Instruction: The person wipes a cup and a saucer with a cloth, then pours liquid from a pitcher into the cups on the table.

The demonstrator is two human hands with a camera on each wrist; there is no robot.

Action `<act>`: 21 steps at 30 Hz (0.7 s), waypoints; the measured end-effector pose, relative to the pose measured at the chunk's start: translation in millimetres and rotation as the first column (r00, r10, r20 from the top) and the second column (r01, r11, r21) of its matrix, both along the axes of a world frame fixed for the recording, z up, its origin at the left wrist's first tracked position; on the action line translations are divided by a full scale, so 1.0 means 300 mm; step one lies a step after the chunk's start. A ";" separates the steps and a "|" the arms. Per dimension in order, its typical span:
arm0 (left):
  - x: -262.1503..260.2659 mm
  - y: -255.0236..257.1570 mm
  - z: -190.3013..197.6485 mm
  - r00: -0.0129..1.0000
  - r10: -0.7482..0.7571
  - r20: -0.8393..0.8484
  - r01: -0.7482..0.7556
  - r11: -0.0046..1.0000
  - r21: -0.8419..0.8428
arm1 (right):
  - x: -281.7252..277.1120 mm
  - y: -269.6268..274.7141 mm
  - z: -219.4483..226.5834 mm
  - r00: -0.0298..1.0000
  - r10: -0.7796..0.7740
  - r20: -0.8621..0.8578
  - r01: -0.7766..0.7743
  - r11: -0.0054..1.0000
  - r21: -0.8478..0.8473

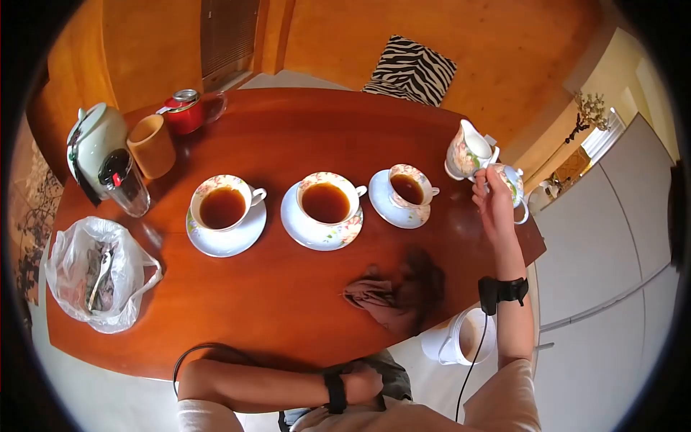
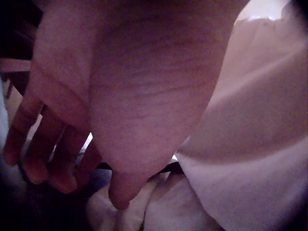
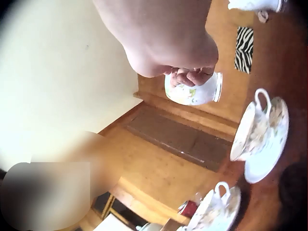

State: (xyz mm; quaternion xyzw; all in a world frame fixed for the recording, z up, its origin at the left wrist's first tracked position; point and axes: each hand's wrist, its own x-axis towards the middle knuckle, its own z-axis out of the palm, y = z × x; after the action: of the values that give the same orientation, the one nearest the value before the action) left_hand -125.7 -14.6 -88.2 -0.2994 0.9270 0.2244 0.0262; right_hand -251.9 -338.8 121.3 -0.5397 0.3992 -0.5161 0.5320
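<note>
My right hand (image 1: pixel 495 205) pinches the handle of a white floral creamer jug (image 1: pixel 464 153) at the right end of the table. In the right wrist view, curled fingers (image 3: pixel 195 77) partly cover the upright jug (image 3: pixel 192 95). Just behind that hand stands a floral sugar pot (image 1: pixel 517 186) with a curved handle. Down by the lap, my left hand (image 1: pixel 362 383) holds nothing; its fingers hang loosely in the left wrist view. Across the table stand three floral cups of dark tea on saucers: left cup (image 1: pixel 223 209), middle cup (image 1: pixel 325 201) and right cup (image 1: pixel 408 186).
A brown cloth (image 1: pixel 392 291) lies near the front edge, above a white bucket (image 1: pixel 461 338). At left are a plastic bag (image 1: pixel 101 273), a drinking glass (image 1: pixel 129 187), a wooden cup (image 1: pixel 151 147), a pale jar (image 1: pixel 101 137) and a red tin (image 1: pixel 183 115).
</note>
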 end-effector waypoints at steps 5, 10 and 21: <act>0.023 -0.009 0.019 1.000 -0.009 -0.025 0.009 1.000 0.011 | -0.141 -0.070 -0.117 0.998 -0.027 -0.057 0.033 0.993 0.115; 0.023 -0.007 0.045 0.998 0.049 -0.026 -0.049 0.999 0.009 | -0.170 -0.092 -0.201 0.996 -0.047 -0.074 0.057 0.988 0.141; 0.039 -0.006 0.041 0.993 0.011 -0.115 -0.017 0.999 -0.050 | -0.181 -0.140 -0.308 0.999 0.010 -0.042 -0.003 0.988 0.156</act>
State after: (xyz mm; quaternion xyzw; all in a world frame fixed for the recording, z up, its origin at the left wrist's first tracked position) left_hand -114.0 -16.5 -76.0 -0.2929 0.9303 0.2177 -0.0360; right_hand -306.2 -380.8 29.0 -0.5086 0.4479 -0.4700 0.5655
